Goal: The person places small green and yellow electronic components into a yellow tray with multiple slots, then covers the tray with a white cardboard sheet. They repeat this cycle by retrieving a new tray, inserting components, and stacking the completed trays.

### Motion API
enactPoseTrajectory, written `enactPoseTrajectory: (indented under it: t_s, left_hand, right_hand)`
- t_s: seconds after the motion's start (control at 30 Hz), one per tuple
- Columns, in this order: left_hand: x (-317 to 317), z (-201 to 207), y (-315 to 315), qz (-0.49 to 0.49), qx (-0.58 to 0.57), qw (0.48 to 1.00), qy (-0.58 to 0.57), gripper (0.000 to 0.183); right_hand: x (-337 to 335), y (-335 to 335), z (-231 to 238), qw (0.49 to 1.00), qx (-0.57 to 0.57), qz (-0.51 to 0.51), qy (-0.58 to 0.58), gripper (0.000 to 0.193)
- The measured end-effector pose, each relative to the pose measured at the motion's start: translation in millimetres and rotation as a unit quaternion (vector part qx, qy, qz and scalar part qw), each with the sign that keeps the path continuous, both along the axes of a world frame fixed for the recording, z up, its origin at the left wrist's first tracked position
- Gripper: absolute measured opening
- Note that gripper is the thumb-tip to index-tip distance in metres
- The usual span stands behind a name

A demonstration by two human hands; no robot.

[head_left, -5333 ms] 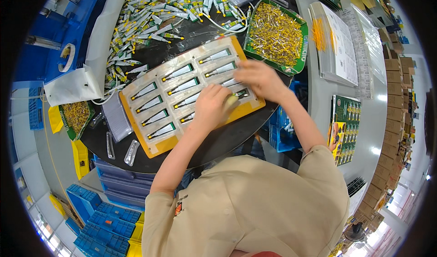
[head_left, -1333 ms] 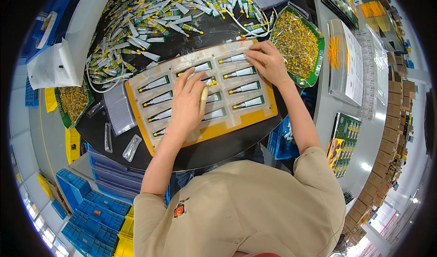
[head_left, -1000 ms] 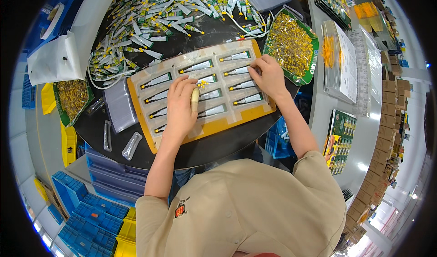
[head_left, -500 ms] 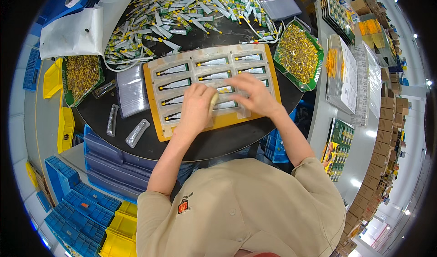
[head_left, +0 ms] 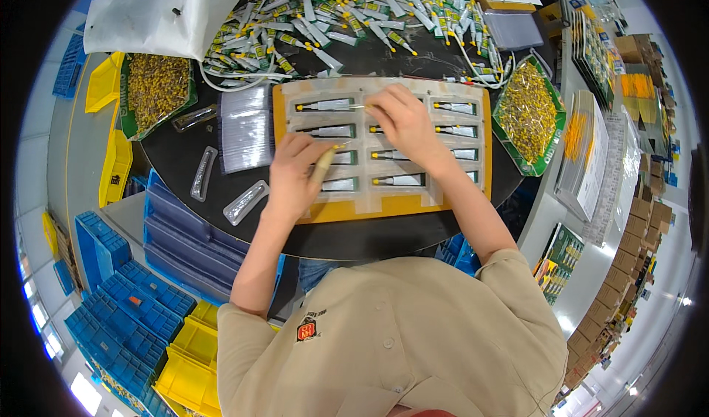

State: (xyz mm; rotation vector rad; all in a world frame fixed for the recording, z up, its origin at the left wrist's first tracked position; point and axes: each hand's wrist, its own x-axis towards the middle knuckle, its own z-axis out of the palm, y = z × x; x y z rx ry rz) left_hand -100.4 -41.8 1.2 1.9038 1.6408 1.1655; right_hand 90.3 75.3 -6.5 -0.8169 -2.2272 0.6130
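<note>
A yellow-edged tray (head_left: 332,212) with a clear blister sheet lies before me, small tubes (head_left: 399,180) with yellow tips set in rows in its pockets. My left hand (head_left: 294,172) is over its left column, fingertips pinched by a small yellow-tipped piece (head_left: 338,147). A pale yellow cover (head_left: 323,163) appears to sit on its thumb. My right hand (head_left: 405,125) is bent over the upper middle of the tray. Its thumb and forefinger pinch a thin pale piece (head_left: 359,107) beside the top-left tube. Some pockets are hidden under both hands.
Loose tubes (head_left: 354,11) are heaped at the back. Green-edged boxes of small yellow-capped pieces stand left (head_left: 159,92) and right (head_left: 526,114). Clear blister sheets (head_left: 246,132) and two loose blisters (head_left: 246,202) lie left. Blue crates (head_left: 125,336) stand lower left.
The view has shifted, so the tray sits further right. My right hand has moved to the upper middle, its spread fingers now pinched. My left hand has moved over the left column.
</note>
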Motion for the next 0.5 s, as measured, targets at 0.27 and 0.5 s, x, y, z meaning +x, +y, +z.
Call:
enactPoseTrajectory:
  t_s: [0.27,0.5]
  left_hand:
    - [0.9,-19.7,33.9,-0.024,0.06,0.991,0.113,0.019]
    - [-3.9,-10.9,17.5,-0.005,0.055,0.993,0.105,0.025]
  right_hand:
    - [-36.6,21.3,-22.5,0.986,0.162,0.02,-0.026,0.015]
    - [-0.4,7.3,-0.8,0.998,0.065,-0.001,0.02,0.009]
